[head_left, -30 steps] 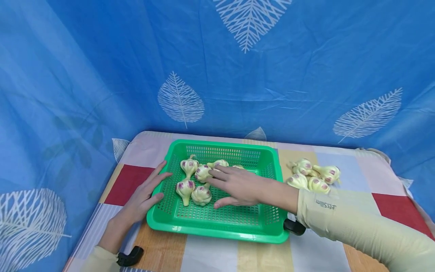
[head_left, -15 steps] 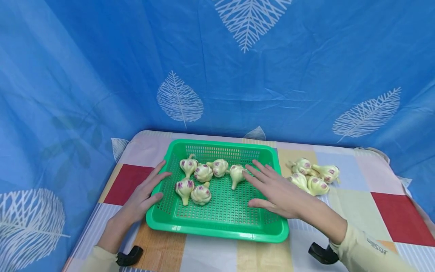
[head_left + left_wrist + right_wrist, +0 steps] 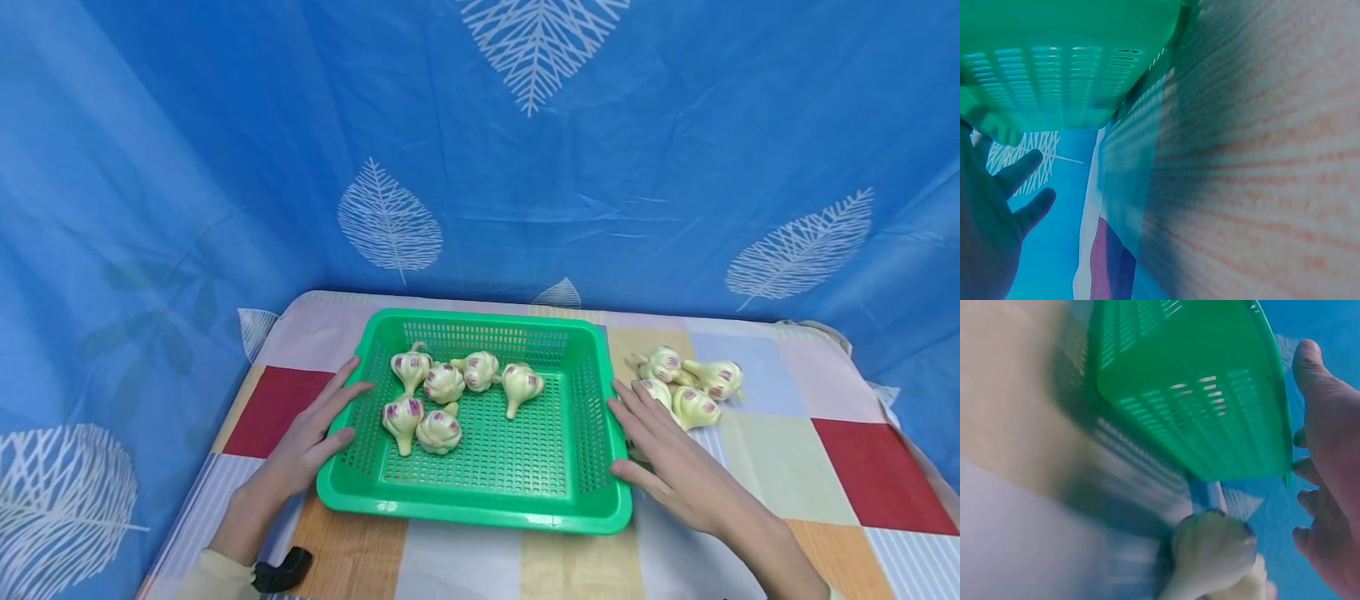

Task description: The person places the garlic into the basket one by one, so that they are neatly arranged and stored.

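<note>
R hand (image 3: 669, 454) sits right of ctr in my head cam, fingers straight & spread, nothing in it; tips at the basket's right rim. Main change on my feed: 1 s ago it's over the bulbs mid-basket, 0.5 s ago over the right end, now outside. L hand (image 3: 309, 442), left of ctr, basically unchanged: fingers straight too, tips at left rim, no grip. Even w/ both wrist cams I can't tell if either presses the plastic.

Between them, green basket (image 3: 472, 512) sits mid-frame, lower half, same spot on the cloth. Inside I count six garlic bulbs (image 3: 444, 382), bunched left to mid. Rightmost bulb (image 3: 521, 385), mostly covered by R hand 1 s ago, now shows fully, neck toward bottom of frame. So I'd judge R hand is done w/ that one for now; both hands are at the basket, not at any bulb.

Farther out, center right: loose bulbs (image 3: 696, 408), at least four, in a pile on patterned cloth (image 3: 795, 458), some partly behind R hand's fingers. Pile looks unchanged. Blue curtain (image 3: 487, 167) fills upper frame.
</note>
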`<control>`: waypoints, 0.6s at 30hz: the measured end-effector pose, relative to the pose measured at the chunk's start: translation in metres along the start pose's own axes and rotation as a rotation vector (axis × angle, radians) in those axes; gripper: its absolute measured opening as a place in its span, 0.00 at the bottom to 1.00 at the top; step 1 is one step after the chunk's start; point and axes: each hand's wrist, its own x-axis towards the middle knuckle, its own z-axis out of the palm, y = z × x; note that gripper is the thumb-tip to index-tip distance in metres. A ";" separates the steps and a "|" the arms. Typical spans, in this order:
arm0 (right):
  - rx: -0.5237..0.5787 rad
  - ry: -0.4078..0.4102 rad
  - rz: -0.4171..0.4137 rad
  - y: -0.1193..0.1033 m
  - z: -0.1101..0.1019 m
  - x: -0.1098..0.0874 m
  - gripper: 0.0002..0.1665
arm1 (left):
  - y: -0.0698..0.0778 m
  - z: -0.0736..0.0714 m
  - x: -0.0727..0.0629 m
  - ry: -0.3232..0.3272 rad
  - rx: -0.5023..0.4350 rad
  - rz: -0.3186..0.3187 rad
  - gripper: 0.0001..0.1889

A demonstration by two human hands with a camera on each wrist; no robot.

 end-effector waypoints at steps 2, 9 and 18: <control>0.021 0.019 0.027 0.002 0.002 -0.008 0.46 | 0.000 0.000 0.000 -0.001 -0.006 -0.004 0.34; 0.113 0.080 0.153 0.008 0.011 -0.038 0.44 | 0.000 0.000 -0.001 0.004 -0.011 0.004 0.34; 0.154 0.362 0.241 0.030 0.028 -0.078 0.46 | -0.002 0.001 0.000 0.004 -0.017 0.002 0.33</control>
